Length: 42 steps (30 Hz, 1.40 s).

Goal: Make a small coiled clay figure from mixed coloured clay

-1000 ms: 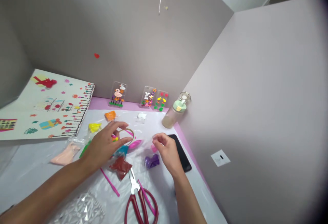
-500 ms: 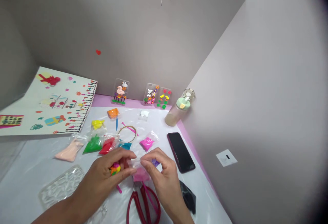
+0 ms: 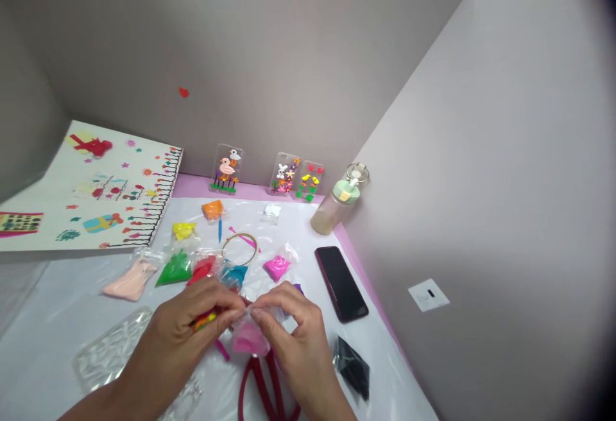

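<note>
Between my two hands hangs a small clear plastic bag of pink clay [image 3: 251, 339]. My left hand [image 3: 185, 331] pinches the top edge of the bag between thumb and forefinger. A small multicoloured piece [image 3: 204, 321] shows partly behind its fingers. My right hand [image 3: 298, 337] pinches the same edge from the other side, the fingertips of both hands almost touching. Below the bag lie red-handled scissors [image 3: 262, 386], their blades hidden by the bag and hands. A pink stick [image 3: 222, 350] pokes out beside my left hand.
Bags of peach [image 3: 129, 282], green [image 3: 176, 269], blue [image 3: 235, 274] and black clay [image 3: 353, 368] lie around my hands. A phone [image 3: 341, 283] and a bottle [image 3: 335, 208] stand to the right. Decorated clear cases [image 3: 227, 169] lean on the wall. A clear textured case [image 3: 108, 350] lies left.
The pink clay bag has moved slightly left and down. My fingertips have come closer together on its top edge, and the view has shifted a little.
</note>
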### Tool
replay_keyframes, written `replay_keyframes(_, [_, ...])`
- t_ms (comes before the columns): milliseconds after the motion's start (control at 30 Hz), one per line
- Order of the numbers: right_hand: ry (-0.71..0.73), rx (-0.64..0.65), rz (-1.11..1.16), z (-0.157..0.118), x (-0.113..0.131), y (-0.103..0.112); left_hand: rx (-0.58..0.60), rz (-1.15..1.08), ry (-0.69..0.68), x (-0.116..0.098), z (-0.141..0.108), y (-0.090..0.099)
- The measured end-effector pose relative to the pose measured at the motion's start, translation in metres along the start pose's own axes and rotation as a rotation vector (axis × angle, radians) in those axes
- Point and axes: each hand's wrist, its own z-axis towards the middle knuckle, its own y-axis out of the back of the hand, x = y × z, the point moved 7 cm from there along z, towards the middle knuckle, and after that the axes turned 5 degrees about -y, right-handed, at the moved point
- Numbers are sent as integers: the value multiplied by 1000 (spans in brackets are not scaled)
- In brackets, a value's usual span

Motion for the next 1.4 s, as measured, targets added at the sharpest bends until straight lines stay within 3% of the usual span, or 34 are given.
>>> replay_keyframes(167, [76,-12,-39,1,4,-1,52,14,21,3,-2,-3])
replay_keyframes(300, [63,-13,-52,1,3,-2,14,-30,108,8,-4,0])
replay_keyframes(567, [10,65,-24,-3,-4,-10,99,45,57,-3,-6,-3])
replay_keyframes(633, [5,20,-30,2,-4,5,175,74,62,3,1,3])
replay_keyframes(700, [-21,-105,-54,10,-9,33,217,205,42,13,16,20])
replay_keyframes(767, [-87,-243,-104,20,-21,65,118,520,-24,24,39,50])
replay_keyframes(833, [-155,-318,-209,28,-36,89,72,659,-21,41,64,72])
replay_keyframes(933, [-138,-420,-439,32,-50,106,77,804,-35,65,100,83])
replay_keyframes(1067, [-109,-395,-471,28,-58,95,181,895,-66,92,138,68])
replay_keyframes(1200, [-124,-335,-367,23,-54,82,187,909,-53,102,162,63])
replay_keyframes(1300, [-93,-348,-302,19,-43,78,115,860,-47,87,161,69])
replay_keyframes(1400, [-49,-341,-228,14,-30,70,54,733,-55,55,135,69])
